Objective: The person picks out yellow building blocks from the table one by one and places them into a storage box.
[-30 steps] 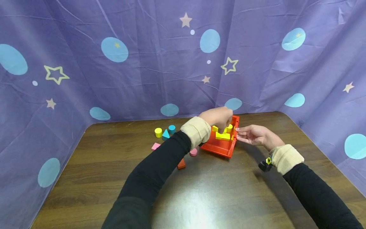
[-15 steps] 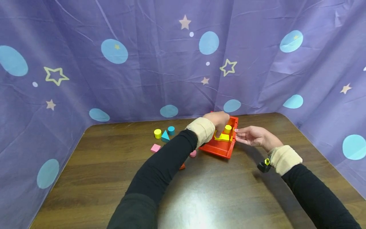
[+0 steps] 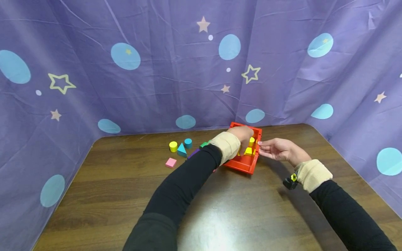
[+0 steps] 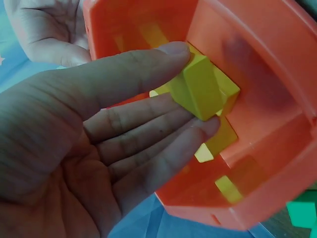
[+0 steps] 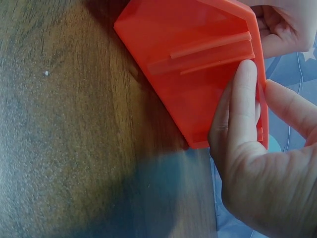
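Note:
A red plastic box with slanted sides stands at the back right of the table. My left hand reaches down into it. In the left wrist view, thumb and fingers pinch a yellow block, held tilted over other yellow blocks inside. A yellow cylinder and a small yellow block also show in the box in the head view. My right hand pinches the rim of the box's right wall, fingers on the outer face and thumb over the edge.
Left of the box lie a yellow cylinder, a blue cylinder, a blue triangular block and a pink block. A green block and a purple one are partly behind the left arm. A purple curtain hangs behind the table.
The left hand and forearm have shifted a little to the right within the box. The long yellow block near its front no longer lies as before. The right hand keeps its grip on the rim.

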A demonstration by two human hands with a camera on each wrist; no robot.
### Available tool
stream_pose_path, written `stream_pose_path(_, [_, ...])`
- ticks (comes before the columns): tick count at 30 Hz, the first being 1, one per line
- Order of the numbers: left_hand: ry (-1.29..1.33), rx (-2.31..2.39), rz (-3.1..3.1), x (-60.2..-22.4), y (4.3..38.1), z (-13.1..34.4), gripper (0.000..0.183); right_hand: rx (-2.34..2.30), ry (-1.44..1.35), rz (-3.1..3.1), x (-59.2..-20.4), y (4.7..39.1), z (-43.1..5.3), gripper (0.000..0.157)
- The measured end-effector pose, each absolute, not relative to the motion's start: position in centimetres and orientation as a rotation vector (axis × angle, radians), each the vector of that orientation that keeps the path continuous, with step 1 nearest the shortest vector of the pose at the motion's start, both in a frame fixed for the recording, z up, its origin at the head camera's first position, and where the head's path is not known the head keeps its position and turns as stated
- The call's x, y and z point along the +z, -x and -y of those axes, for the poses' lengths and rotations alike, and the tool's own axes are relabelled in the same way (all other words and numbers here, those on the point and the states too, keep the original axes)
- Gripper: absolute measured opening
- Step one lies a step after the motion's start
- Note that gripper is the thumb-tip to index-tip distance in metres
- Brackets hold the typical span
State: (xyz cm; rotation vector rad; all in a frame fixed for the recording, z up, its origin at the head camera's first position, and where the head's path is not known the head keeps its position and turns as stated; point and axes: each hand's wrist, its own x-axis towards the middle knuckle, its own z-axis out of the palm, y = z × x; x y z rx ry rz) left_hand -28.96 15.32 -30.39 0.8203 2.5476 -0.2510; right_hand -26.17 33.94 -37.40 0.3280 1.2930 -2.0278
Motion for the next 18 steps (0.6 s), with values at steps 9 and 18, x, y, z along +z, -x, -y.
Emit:
stream_pose_path(9, [-0.634,-0.410,-2.448,-29.4,28.2,-16.9,0.054,-2.030,-0.319,-1.289,-37.4,26.2,-33.8,0.041])
stream_pose_path(18, [-0.694,-0.376,-2.559,-29.7,26.7,-15.7,0.018,-2.028,-0.323,-1.297,-37.6,26.3,-33.8,0.040])
